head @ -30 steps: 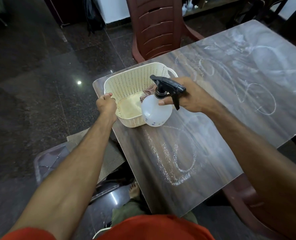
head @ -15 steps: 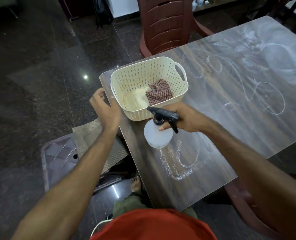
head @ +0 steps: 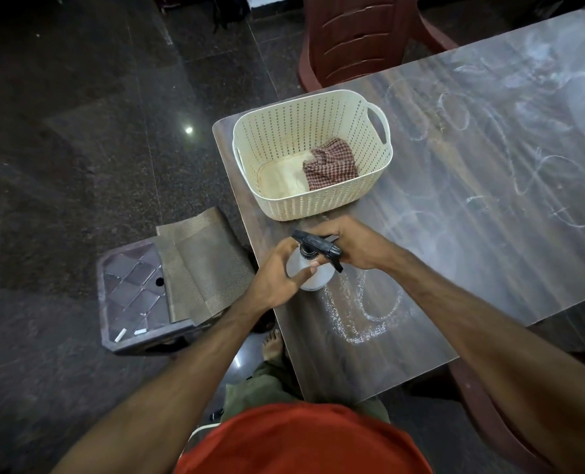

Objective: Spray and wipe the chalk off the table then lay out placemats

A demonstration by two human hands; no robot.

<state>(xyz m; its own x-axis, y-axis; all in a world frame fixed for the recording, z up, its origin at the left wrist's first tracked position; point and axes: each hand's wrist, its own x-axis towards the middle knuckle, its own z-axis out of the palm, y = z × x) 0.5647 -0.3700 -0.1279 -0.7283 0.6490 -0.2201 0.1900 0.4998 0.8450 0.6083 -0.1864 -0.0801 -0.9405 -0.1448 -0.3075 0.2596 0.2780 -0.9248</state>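
Wood-grain table (head: 472, 254) edge beside hands (head: 318, 265)

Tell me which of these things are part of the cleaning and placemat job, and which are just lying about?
Part of the job:
spray bottle, held by the left hand and right hand
checked cloth in the basket
chalk marks on the table
placemats on the stool

Just lying about:
chair
chalk sticks on the stool
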